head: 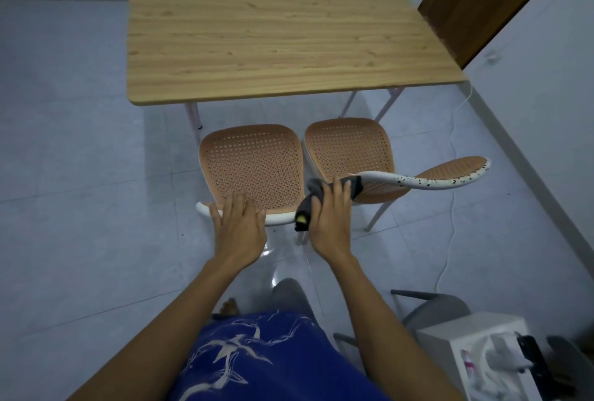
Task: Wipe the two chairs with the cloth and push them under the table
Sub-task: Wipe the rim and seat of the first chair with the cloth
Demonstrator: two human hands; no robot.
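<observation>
The right hand (331, 220) is clamped on a dark grey cloth (313, 190), its fingers curled over the bunched fabric and pressing it onto the white top rim of the right chair (350, 143)'s backrest. One end of the cloth hangs down beside the wrist. The left hand (239, 230) lies flat with its fingers spread apart, resting on the white backrest rim of the left chair (254, 163) and holding nothing. The two chairs stand side by side, seats almost touching, both with woven tan seats. The right chair's backrest rim is speckled black and sweeps off to the right. Both stand on the pale tiled floor (80, 175) just in front of the wooden desk (273, 40), not under it. A white cable (450, 233) trails across the floor to the right.
</observation>
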